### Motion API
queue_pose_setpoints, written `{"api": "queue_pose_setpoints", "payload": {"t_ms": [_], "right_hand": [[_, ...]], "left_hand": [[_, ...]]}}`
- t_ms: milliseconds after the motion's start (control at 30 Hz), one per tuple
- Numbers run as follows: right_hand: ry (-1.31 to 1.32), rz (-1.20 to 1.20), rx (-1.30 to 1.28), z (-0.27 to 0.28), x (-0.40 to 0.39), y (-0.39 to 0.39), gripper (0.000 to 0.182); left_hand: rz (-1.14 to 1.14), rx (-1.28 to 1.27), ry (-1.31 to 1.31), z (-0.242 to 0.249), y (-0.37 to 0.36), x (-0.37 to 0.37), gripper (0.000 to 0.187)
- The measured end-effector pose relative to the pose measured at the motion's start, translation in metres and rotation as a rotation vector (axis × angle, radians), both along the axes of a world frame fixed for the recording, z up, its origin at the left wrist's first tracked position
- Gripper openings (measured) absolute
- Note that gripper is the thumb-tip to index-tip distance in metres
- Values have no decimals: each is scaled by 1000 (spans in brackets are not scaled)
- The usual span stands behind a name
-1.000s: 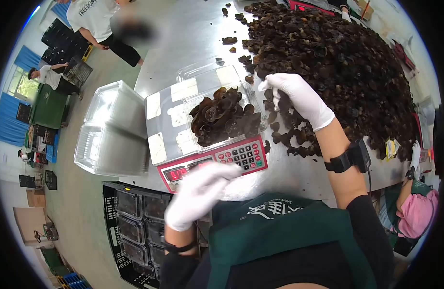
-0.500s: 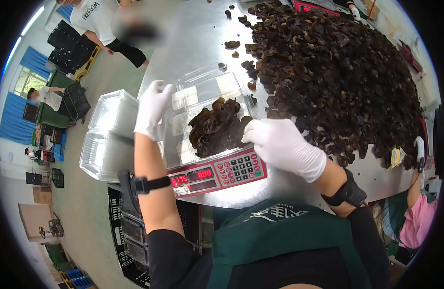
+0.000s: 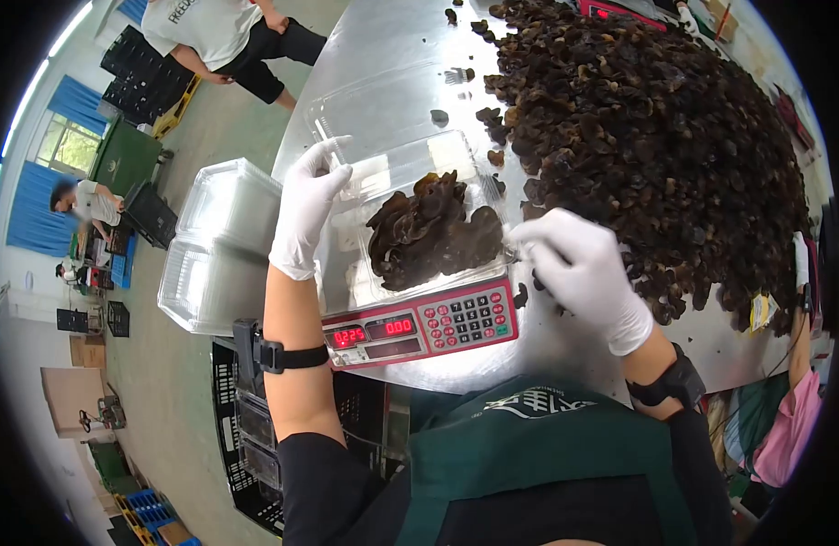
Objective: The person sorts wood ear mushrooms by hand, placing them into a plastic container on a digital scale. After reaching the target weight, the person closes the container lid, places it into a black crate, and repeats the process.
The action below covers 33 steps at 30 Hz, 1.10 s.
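Observation:
A clear plastic container [image 3: 483,200] stands on the red digital scale [image 3: 469,318], holding a heap of dark, wet wood ear mushrooms [image 3: 428,237]. The scale's display reads 0.225. My left hand [image 3: 310,205], in a white glove, pinches the edge of the container's raised clear lid [image 3: 383,100] at the left. At the container's right edge is my gloved right hand [image 3: 574,264], its fingers curled together; whether anything is between them I cannot make out.
A large pile of wood ear mushrooms [image 3: 656,164] covers the right of the metal table [image 3: 437,373]. Stacked clear containers [image 3: 219,246] stand at the left, above a black crate [image 3: 228,409]. Loose pieces lie near the pile. Other people are at the upper left and far right.
My right hand has moved right, away from the mushrooms, and a broad piece now lies at the heap's right side. The reading rose from 0.175 to 0.225. My left hand has taken the lid's edge.

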State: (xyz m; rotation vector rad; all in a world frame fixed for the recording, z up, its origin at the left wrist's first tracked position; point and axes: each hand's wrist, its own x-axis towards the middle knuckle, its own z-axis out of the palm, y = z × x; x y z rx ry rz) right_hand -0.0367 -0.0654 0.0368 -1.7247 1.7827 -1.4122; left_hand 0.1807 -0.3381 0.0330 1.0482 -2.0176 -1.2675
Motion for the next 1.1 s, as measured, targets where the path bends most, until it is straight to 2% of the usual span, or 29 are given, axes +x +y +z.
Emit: {"api": "queue_pose_setpoints", "payload": {"t_ms": [33, 67, 133, 167, 200, 300, 367, 400, 433, 500, 633, 700, 733, 800, 867, 1000, 1033, 1100], "right_hand": [[-49, -59, 22, -1, -5, 0, 14], [-203, -107, 154, 1, -8, 1, 14], [-414, -135, 371, 1, -17, -2, 18], [-396, -90, 438, -6, -22, -5, 30], [-397, -87, 438, -14, -25, -7, 30], [-507, -15, 477, -18, -21, -12, 52], [-515, 46, 586, -24, -21, -16, 52], [-557, 60, 642, -21, -18, -18, 52], [-555, 67, 633, -21, -16, -19, 52], [-709, 53, 639, -24, -15, -21, 43], [-744, 154, 619, -30, -13, -19, 30], [-781, 182, 623, -37, -11, -19, 30], [-822, 205, 615, -37, -9, -20, 31], [-794, 193, 684, -29, -2, -23, 31], [-849, 219, 630, -30, 1, -25, 30], [-829, 174, 491, -33, 12, -15, 33], [-818, 169, 497, -32, 12, -9, 32], [-798, 138, 505, -21, 14, 7, 30]], "left_hand": [[6, -48, -14, 10, 11, 2, 45], [8, -46, -17, 18, 21, 6, 45], [-27, -162, 121, 33, 42, 15, 49], [-54, -250, 83, 43, 54, 20, 49], [-52, -250, 81, 45, 64, 27, 49], [-136, -289, -60, 41, 91, 49, 38], [-131, -425, -178, 26, 107, 56, 31], [-109, -373, -114, 19, 116, 55, 34], [-75, -342, -136, 12, 121, 56, 38], [-45, -320, -177, -3, 124, 62, 44], [-14, -296, -148, -9, 128, 62, 50], [61, -337, -55, -26, 126, 61, 53], [30, -527, -77, -46, 112, 66, 57], [108, 75, -27, -23, 125, 62, 58], [-108, 450, 98, -19, 114, 67, 57], [-52, 523, 267, -33, 120, 65, 59], [-41, 506, 248, -31, 129, 65, 59], [-44, 514, 381, -34, 150, 61, 58]]}}
